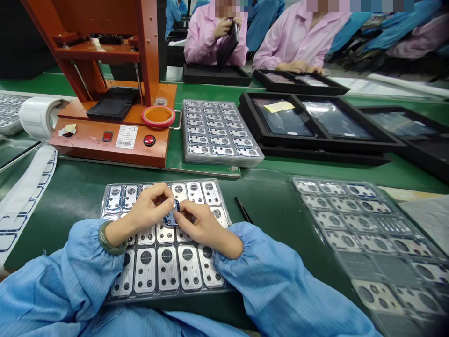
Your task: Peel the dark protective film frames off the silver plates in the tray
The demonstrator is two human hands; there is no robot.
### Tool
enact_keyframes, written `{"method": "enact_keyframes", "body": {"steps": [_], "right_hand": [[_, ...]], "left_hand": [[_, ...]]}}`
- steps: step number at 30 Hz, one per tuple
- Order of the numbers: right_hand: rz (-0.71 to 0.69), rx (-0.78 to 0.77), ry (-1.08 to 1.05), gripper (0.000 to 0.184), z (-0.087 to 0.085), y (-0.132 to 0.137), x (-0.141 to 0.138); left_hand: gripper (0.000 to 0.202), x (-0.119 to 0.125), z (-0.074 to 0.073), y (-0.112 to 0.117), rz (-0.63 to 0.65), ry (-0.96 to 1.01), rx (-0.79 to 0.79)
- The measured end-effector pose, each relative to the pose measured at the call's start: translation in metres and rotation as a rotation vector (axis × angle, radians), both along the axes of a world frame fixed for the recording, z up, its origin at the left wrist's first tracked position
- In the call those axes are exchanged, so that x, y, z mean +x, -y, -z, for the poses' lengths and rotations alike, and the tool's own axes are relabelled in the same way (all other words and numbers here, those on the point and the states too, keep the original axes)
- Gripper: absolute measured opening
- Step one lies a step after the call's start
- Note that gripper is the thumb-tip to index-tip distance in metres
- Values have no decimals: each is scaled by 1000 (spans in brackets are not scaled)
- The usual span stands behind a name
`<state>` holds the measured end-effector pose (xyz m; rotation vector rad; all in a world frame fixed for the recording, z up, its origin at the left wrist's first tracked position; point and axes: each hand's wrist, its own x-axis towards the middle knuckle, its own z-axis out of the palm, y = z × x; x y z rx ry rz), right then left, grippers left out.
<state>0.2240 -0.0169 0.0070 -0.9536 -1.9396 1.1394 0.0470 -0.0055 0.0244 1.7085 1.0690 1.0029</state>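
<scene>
Both my hands meet over a clear plastic tray of small metal plates with round holes, lying on the green table in front of me. My left hand and my right hand pinch the same small blue-edged metal plate between their fingertips, just above the tray's middle rows. Both wrists come out of blue sleeves, and the left one wears a green bangle.
A black tweezer lies right of the tray. More part trays sit at the right and behind. An orange press, a label roll and black trays stand farther back. People in pink coats work opposite.
</scene>
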Motion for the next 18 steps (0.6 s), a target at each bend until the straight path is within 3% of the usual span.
{"method": "enact_keyframes", "body": {"steps": [5,12,18], "right_hand": [[-10,1,-3,22,-1,-1,0],[58,-134,-18,20,-2,-1,3],[178,-318,-137,27,5,-6,3]], "left_hand": [[7,-2,0,-4,-4,61,-59],[18,-10,7,-8,73,301,-366],[27,-3,0,-9,-89,200,-310]]}}
